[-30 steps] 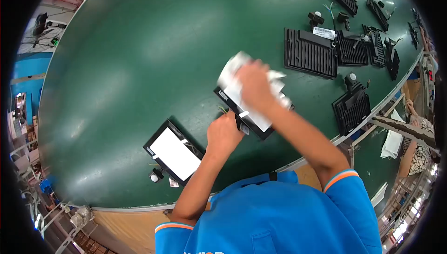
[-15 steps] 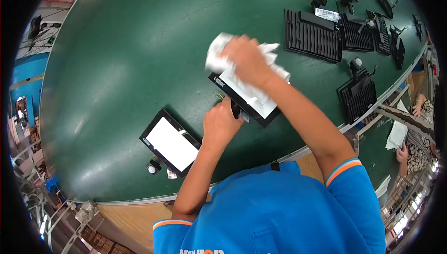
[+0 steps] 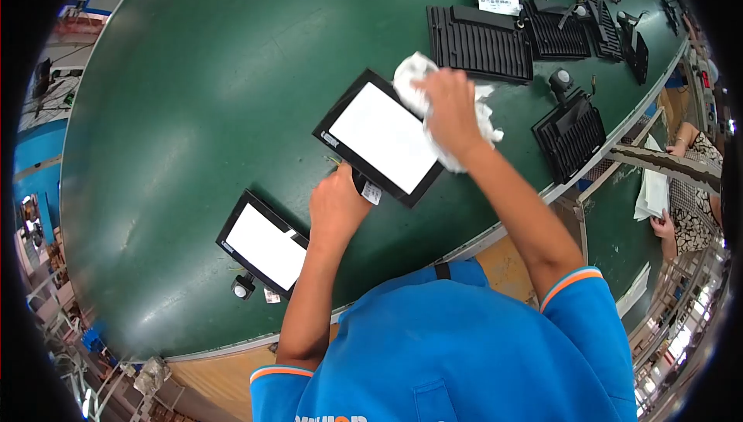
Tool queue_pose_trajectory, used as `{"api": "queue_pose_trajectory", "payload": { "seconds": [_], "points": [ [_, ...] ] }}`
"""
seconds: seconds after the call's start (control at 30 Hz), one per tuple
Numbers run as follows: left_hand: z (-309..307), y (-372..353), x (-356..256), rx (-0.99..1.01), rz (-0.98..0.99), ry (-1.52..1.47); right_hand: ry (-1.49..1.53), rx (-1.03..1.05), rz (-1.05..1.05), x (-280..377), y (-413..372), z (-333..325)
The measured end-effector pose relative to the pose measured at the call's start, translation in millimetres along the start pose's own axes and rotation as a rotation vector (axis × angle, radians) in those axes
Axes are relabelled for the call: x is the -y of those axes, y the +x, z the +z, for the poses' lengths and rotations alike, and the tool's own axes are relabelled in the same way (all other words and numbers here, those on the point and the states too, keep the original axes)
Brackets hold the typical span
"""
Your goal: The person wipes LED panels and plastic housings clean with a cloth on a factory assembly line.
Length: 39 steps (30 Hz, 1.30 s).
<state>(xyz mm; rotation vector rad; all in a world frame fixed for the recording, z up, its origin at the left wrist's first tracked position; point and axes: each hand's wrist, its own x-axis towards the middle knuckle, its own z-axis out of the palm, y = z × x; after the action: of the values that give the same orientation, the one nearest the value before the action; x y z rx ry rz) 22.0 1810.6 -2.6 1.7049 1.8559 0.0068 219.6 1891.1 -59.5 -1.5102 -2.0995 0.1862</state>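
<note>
A black-framed floodlight [image 3: 383,137] with a white front panel is tilted above the green table. My left hand [image 3: 338,199] grips it by the sensor part at its lower edge, where a small label hangs beside the fingers. My right hand [image 3: 450,109] is closed on a crumpled white cloth [image 3: 412,80], which lies against the light's upper right edge. Left of my left forearm, a second floodlight [image 3: 267,244] rests face up, its motion sensor [image 3: 242,287] toward the table's near edge.
Several black floodlights, among them a ribbed one [image 3: 480,43], lie face down at the upper right. Another [image 3: 571,136] is by the table's right edge. Beyond a rail, a person [image 3: 689,190] holds white sheets [image 3: 652,190]. Green tabletop [image 3: 193,74] spreads to the left.
My right hand and the cloth have moved from over the panel to its right edge, uncovering the white front. The held light now faces the camera more. The whole view has shifted slightly.
</note>
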Motion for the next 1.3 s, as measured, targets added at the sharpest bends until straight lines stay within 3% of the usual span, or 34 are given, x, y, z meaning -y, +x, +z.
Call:
{"api": "queue_pose_trajectory", "payload": {
  "seconds": [0.07, 0.13, 0.23, 0.33, 0.4, 0.57, 0.67, 0.77, 1.0, 1.07, 1.17, 1.2, 1.27, 1.3],
  "points": [
    [0, 1, 7, -0.013, 0.046, 0.02, 0.02, -0.051, -0.116, 26, -29, -7],
    [3, 1, 13, 0.003, 0.083, 0.032, 0.277, 0.131, -0.301, 64, -64, -15],
    [4, 1, 13, -0.013, 0.088, 0.019, 0.222, 0.236, -0.261, 54, -76, -11],
    [4, 2, 13, -0.008, 0.072, 0.012, 0.28, -0.044, -0.018, 6, -50, -19],
    [2, -2, 13, -0.013, 0.091, 0.031, 0.163, -0.026, -0.053, 13, -64, -23],
    [3, -1, 11, -0.043, 0.078, 0.022, 0.378, 0.08, -0.197, 82, -113, -26],
    [-2, 1, 6, 0.07, -0.006, -0.015, 0.227, 0.045, 0.027, 36, -94, -37],
    [3, 2, 12, 0.034, 0.042, 0.077, 0.193, 0.038, 0.183, -7, -93, -52],
    [-3, -2, 7, 0.011, 0.068, 0.052, 0.246, -0.125, 0.42, -5, -71, -109],
    [-2, -3, 7, 0.015, 0.061, 0.044, 0.233, -0.111, 0.347, 7, -62, -105],
    [0, -2, 13, -0.002, 0.115, 0.099, 0.183, 0.104, 0.29, 52, -67, -68],
    [4, 0, 17, -0.006, 0.112, 0.1, 0.222, 0.019, 0.019, 61, -81, -40],
    [11, 4, 23, -0.008, 0.119, 0.109, 0.218, 0.241, -0.111, 103, -80, -29],
    [8, 2, 22, 0.022, 0.097, 0.088, 0.196, 0.123, -0.192, 95, -75, -16]
  ]
}}
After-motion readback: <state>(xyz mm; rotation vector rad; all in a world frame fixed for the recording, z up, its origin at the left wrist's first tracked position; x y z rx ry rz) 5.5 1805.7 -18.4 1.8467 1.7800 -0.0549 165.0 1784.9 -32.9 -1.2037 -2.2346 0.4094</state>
